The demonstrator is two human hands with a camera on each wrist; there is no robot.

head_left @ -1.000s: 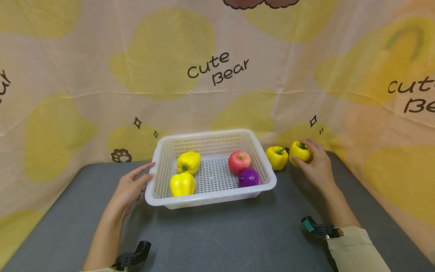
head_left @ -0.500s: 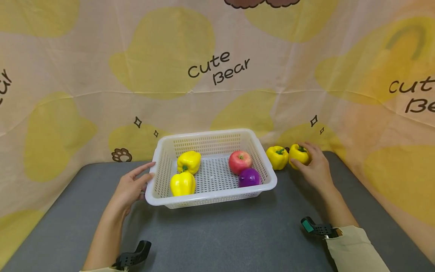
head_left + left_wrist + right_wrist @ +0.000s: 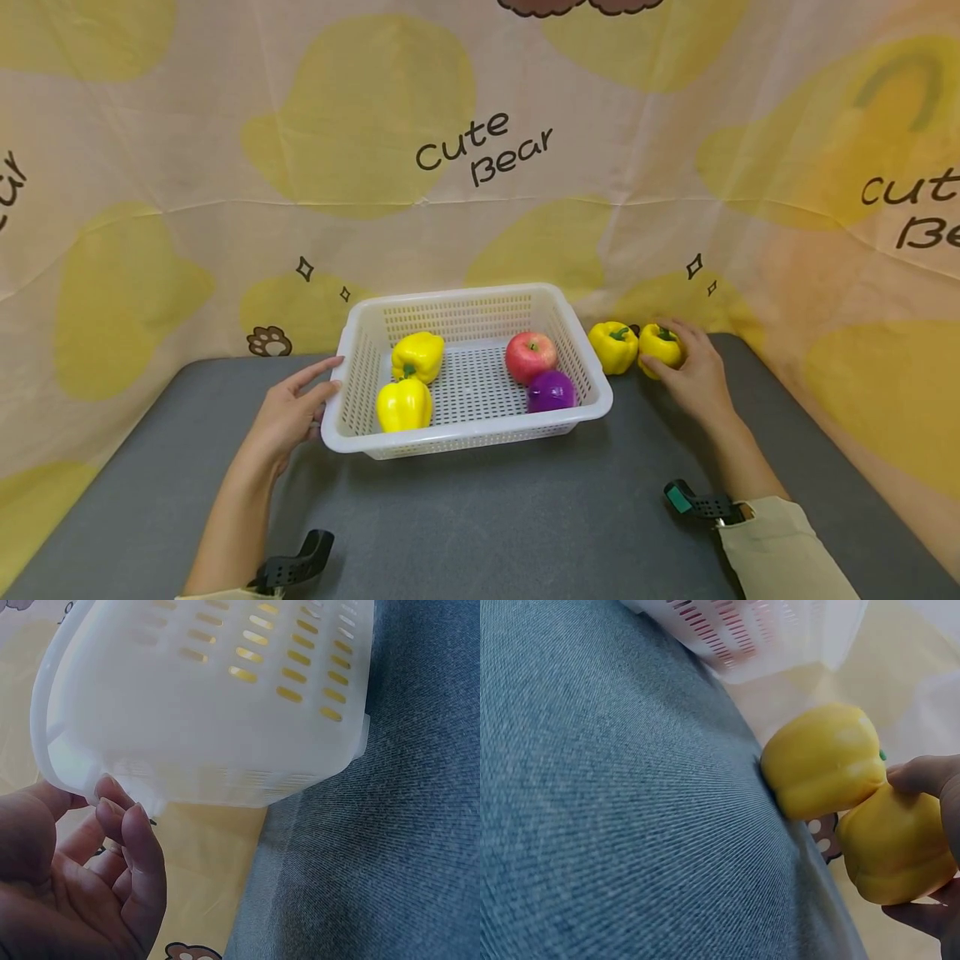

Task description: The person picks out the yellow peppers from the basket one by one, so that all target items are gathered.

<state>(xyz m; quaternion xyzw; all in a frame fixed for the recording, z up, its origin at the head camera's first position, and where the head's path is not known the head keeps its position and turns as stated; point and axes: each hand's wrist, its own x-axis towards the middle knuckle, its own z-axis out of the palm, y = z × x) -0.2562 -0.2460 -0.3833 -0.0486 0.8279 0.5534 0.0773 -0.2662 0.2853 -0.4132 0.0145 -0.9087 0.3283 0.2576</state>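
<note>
My left hand (image 3: 288, 415) pinches the rim at the left end of a white plastic basket (image 3: 472, 433), as the left wrist view shows. In it, two yellow bell peppers lie on the left, one behind (image 3: 418, 357) and one in front (image 3: 403, 406). A red apple (image 3: 530, 357) and a shiny purple ball-shaped thing (image 3: 551, 391) lie on the right. Outside, my right hand (image 3: 699, 375) grips a yellow bell pepper (image 3: 892, 844) between thumb and fingers. Touching it in the right wrist view is another yellow bell pepper (image 3: 821, 761), which stands beside the basket's right end.
A grey cloth-covered table (image 3: 487, 517) lies under everything. Close behind the basket and peppers hangs a patterned curtain (image 3: 360, 242), which also runs along both sides. Each wrist wears a black camera mount, one on the left (image 3: 292, 567) and one on the right (image 3: 701, 502).
My right hand has lowered its bell pepper a little, toward the table and close against the neighbouring pepper. The left hand and the basket have stayed in place.
</note>
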